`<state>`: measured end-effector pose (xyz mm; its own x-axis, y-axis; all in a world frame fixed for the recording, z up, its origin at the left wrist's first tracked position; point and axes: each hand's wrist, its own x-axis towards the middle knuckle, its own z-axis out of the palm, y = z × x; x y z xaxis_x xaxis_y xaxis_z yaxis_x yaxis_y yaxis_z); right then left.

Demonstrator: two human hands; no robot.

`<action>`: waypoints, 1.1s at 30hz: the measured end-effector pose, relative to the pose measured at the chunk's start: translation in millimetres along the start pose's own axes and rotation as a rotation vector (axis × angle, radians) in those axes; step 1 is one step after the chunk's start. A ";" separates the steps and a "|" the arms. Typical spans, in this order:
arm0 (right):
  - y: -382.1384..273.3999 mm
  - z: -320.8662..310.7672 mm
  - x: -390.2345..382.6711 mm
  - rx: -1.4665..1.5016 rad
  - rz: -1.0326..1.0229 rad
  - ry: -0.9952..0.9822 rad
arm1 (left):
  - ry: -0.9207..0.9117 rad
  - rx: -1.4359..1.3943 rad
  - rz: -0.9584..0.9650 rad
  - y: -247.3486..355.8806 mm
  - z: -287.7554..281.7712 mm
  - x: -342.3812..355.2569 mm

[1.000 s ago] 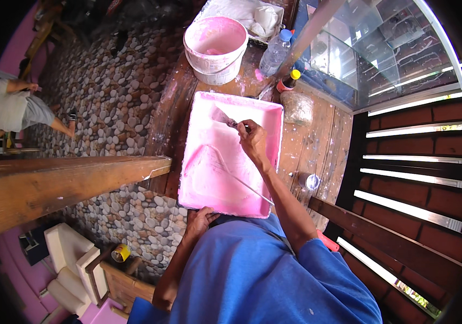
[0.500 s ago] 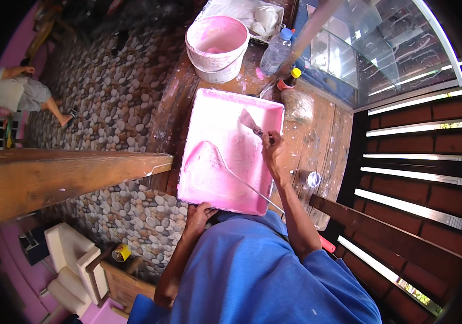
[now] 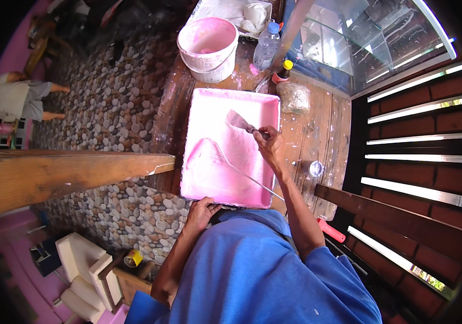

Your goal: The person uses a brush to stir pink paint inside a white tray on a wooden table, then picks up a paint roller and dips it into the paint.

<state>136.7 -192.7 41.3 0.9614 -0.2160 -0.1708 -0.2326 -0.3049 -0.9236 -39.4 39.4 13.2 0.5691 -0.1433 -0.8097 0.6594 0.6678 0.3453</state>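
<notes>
A putty knife (image 3: 237,120) with a paint-smeared blade is gripped in my right hand (image 3: 269,143). Its blade rests over the pink-coated floor of a rectangular paint tray (image 3: 230,201), towards the far side. My left hand (image 3: 203,212) grips the tray's near left edge, thumb on the rim, with the other fingers partly hidden beneath. A paint roller lies in the tray, its pink-covered head (image 3: 198,151) blending into the paint. The roller's wire frame (image 3: 247,175) crosses the right rim and passes under my right forearm towards a red handle (image 3: 331,230).
Beyond the tray stand a white bucket (image 3: 208,51) with pink paint, a water bottle (image 3: 266,47) and a yellow-capped bottle (image 3: 282,72). A clear plastic bag (image 3: 294,98) and small tin (image 3: 314,168) sit right. A wooden beam (image 3: 74,175) juts from the left; a person (image 3: 18,100) is behind.
My right hand has shifted the putty knife a little to the left across the tray. The view has moved slightly, and the person in the background has changed posture.
</notes>
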 end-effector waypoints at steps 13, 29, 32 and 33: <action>1.5 -25.7 -27.1 -0.468 -0.354 0.100 | -0.147 -0.057 -0.186 17.0 -7.9 9.0; 14.4 -4.1 -33.1 -0.306 -0.294 0.092 | -0.091 -0.088 -0.283 24.6 -8.5 15.5; 12.6 1.2 -26.9 -0.269 -0.258 0.090 | -0.090 -0.082 -0.276 25.6 -5.9 14.0; 10.2 1.7 -26.3 -0.229 -0.265 0.129 | -0.084 -0.075 -0.279 26.1 -5.3 13.0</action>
<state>109.3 -188.5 35.9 0.9696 -0.2119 0.1222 -0.0188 -0.5624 -0.8266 -17.4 58.8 9.1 0.4115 -0.3863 -0.8255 0.7597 0.6458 0.0765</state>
